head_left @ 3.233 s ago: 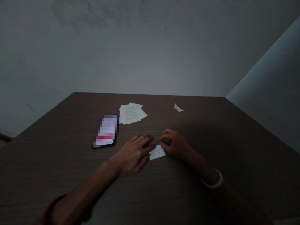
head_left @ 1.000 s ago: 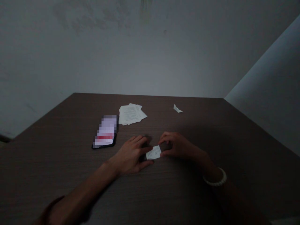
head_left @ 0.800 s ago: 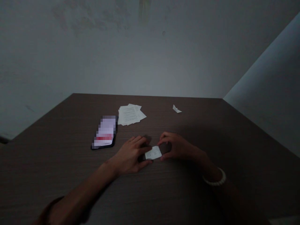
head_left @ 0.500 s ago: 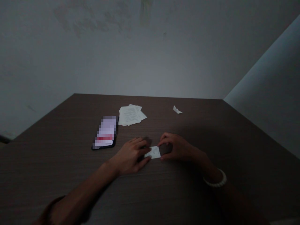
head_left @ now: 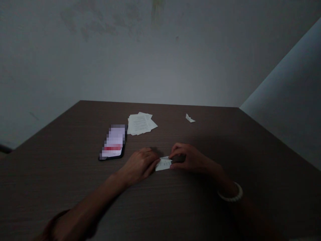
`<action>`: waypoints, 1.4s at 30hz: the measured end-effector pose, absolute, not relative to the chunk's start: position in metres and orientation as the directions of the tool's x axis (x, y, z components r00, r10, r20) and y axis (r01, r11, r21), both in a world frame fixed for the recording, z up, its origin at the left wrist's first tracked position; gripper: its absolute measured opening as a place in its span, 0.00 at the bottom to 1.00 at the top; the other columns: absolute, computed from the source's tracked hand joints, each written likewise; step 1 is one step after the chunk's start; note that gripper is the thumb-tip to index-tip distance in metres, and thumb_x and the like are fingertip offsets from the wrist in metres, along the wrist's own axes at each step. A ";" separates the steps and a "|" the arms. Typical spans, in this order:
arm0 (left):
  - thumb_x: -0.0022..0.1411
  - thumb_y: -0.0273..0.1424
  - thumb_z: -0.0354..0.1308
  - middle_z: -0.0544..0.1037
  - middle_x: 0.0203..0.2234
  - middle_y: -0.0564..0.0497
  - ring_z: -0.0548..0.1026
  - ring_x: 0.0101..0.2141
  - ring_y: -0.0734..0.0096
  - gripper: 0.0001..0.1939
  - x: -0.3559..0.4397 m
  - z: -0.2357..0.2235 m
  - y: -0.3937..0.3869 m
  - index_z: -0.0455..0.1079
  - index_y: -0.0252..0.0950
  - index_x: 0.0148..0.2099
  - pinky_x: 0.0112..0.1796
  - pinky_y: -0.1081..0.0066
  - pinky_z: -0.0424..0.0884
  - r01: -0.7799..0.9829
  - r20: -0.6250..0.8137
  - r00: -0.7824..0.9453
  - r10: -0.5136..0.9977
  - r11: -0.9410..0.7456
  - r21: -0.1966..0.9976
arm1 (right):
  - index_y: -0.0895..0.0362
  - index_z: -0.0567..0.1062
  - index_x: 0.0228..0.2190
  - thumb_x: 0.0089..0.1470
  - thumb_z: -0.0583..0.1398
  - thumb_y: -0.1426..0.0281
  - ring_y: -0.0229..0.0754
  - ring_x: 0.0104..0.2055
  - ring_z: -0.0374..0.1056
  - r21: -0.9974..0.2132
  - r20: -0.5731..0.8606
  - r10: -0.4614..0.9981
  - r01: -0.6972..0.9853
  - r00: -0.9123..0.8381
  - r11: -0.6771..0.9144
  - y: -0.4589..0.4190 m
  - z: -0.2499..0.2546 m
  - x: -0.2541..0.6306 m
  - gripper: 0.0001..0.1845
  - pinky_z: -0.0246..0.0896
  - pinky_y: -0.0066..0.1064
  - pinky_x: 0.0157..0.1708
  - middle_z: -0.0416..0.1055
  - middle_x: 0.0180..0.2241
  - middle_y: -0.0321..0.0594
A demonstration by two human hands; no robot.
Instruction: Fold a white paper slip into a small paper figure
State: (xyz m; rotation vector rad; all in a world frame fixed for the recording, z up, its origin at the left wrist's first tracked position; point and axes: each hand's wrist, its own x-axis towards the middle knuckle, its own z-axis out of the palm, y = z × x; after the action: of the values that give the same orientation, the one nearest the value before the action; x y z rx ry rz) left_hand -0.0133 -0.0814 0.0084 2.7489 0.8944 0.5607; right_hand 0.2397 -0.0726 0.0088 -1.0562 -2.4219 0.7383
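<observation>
A small piece of printed paper [head_left: 164,163] lies on the table between my two hands, with a fold or raised strip along its far edge. My left hand [head_left: 143,164] has its thumb and fingers closed on the paper's left end. At the right end, my right hand [head_left: 184,156] grips the paper, forefinger at the far corner and thumb at the near corner. A pale bracelet [head_left: 230,193] circles my right wrist. The fingers cover both ends of the paper.
A loose stack of printed sheets [head_left: 140,124] rests farther back on the brown table [head_left: 82,187]. To its left lies a phone [head_left: 114,142] with a lit, blurred screen. A small folded paper [head_left: 190,118] stands at the back right, before the grey wall [head_left: 160,67].
The paper's far edge now shows a fold where it lay flat. My left thumb has drawn in toward the fingers, and my right thumb has moved slightly left onto the paper.
</observation>
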 end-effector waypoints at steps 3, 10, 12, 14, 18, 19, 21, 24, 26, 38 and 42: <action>0.72 0.34 0.43 0.76 0.31 0.47 0.73 0.35 0.63 0.17 -0.014 0.012 -0.083 0.72 0.33 0.40 0.37 0.64 0.69 0.531 0.269 0.732 0.626 -0.772 0.349 | 0.55 0.80 0.36 0.54 0.65 0.67 0.39 0.37 0.69 -0.569 0.164 0.774 0.582 -0.612 0.581 -0.071 0.005 0.237 0.07 0.61 0.30 0.38 0.71 0.39 0.39; 0.68 0.35 0.51 0.76 0.39 0.44 0.74 0.39 0.60 0.14 -0.012 0.013 -0.086 0.69 0.33 0.51 0.39 0.63 0.71 0.574 0.258 0.680 0.686 -0.717 0.395 | 0.56 0.77 0.33 0.58 0.61 0.71 0.40 0.39 0.68 -0.511 0.238 0.787 0.616 -0.569 0.600 -0.074 0.004 0.229 0.04 0.62 0.31 0.40 0.71 0.39 0.40; 0.68 0.31 0.51 0.76 0.40 0.45 0.74 0.40 0.61 0.13 -0.012 0.010 -0.084 0.68 0.34 0.52 0.41 0.63 0.71 0.576 0.267 0.669 0.694 -0.710 0.405 | 0.56 0.76 0.34 0.58 0.60 0.71 0.41 0.41 0.68 -0.503 0.254 0.782 0.613 -0.570 0.610 -0.075 0.005 0.228 0.04 0.62 0.32 0.41 0.71 0.40 0.40; 0.66 0.29 0.52 0.76 0.42 0.45 0.74 0.41 0.61 0.13 -0.012 0.007 -0.082 0.68 0.35 0.52 0.42 0.63 0.71 0.572 0.276 0.657 0.701 -0.703 0.422 | 0.57 0.76 0.34 0.58 0.60 0.72 0.41 0.41 0.68 -0.495 0.262 0.777 0.612 -0.572 0.617 -0.076 0.006 0.226 0.03 0.62 0.32 0.41 0.71 0.40 0.41; 0.64 0.28 0.55 0.76 0.42 0.47 0.74 0.43 0.62 0.13 -0.012 0.005 -0.080 0.68 0.37 0.51 0.43 0.64 0.71 0.570 0.265 0.640 0.721 -0.677 0.466 | 0.57 0.75 0.34 0.57 0.61 0.71 0.42 0.42 0.67 -0.477 0.267 0.773 0.619 -0.575 0.624 -0.078 0.007 0.223 0.03 0.63 0.33 0.42 0.71 0.40 0.41; 0.64 0.27 0.55 0.76 0.42 0.47 0.74 0.43 0.62 0.13 -0.012 0.004 -0.080 0.68 0.37 0.51 0.43 0.63 0.71 0.571 0.265 0.633 0.728 -0.670 0.476 | 0.56 0.75 0.34 0.57 0.61 0.71 0.42 0.42 0.67 -0.474 0.273 0.773 0.620 -0.572 0.626 -0.078 0.007 0.222 0.02 0.63 0.33 0.42 0.71 0.40 0.41; 0.63 0.27 0.55 0.76 0.42 0.47 0.74 0.42 0.62 0.13 -0.012 0.004 -0.079 0.68 0.37 0.51 0.43 0.64 0.72 0.565 0.266 0.624 0.735 -0.660 0.496 | 0.56 0.75 0.34 0.56 0.62 0.71 0.43 0.43 0.67 -0.471 0.289 0.773 0.619 -0.565 0.628 -0.078 0.006 0.221 0.02 0.63 0.34 0.44 0.71 0.41 0.42; 0.64 0.28 0.55 0.76 0.41 0.48 0.74 0.41 0.63 0.14 -0.012 0.005 -0.080 0.67 0.38 0.53 0.42 0.64 0.72 0.560 0.284 0.609 0.741 -0.654 0.508 | 0.56 0.75 0.35 0.56 0.62 0.72 0.43 0.44 0.67 -0.475 0.301 0.775 0.617 -0.556 0.627 -0.078 0.003 0.221 0.03 0.63 0.35 0.45 0.71 0.42 0.42; 0.64 0.30 0.55 0.75 0.42 0.46 0.73 0.42 0.62 0.15 -0.012 0.008 -0.082 0.65 0.37 0.54 0.42 0.62 0.72 0.563 0.373 0.567 0.735 -0.676 0.476 | 0.57 0.75 0.34 0.56 0.62 0.72 0.44 0.44 0.67 -0.474 0.301 0.781 0.624 -0.547 0.620 -0.078 0.003 0.221 0.02 0.64 0.36 0.45 0.71 0.43 0.43; 0.65 0.26 0.52 0.75 0.39 0.45 0.71 0.39 0.61 0.09 -0.015 0.013 -0.083 0.74 0.37 0.40 0.38 0.63 0.65 0.406 0.428 0.809 0.403 -0.910 0.089 | 0.57 0.74 0.29 0.55 0.62 0.70 0.43 0.42 0.67 -0.452 0.341 0.798 0.658 -0.497 0.602 -0.080 0.002 0.218 0.04 0.63 0.35 0.43 0.71 0.41 0.42; 0.66 0.25 0.50 0.77 0.34 0.47 0.73 0.38 0.63 0.10 -0.016 0.009 -0.079 0.74 0.36 0.42 0.39 0.64 0.65 0.395 0.378 0.823 0.424 -0.905 0.157 | 0.57 0.73 0.26 0.58 0.61 0.68 0.42 0.39 0.68 -0.466 0.353 0.822 0.678 -0.447 0.569 -0.079 0.002 0.216 0.09 0.62 0.34 0.40 0.72 0.39 0.42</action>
State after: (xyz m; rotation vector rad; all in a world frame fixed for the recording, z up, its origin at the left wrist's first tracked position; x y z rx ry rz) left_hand -0.0165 -0.0794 0.0095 2.9307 0.6592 0.6341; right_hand 0.2163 -0.0791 0.0018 -1.1968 -2.2562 0.3470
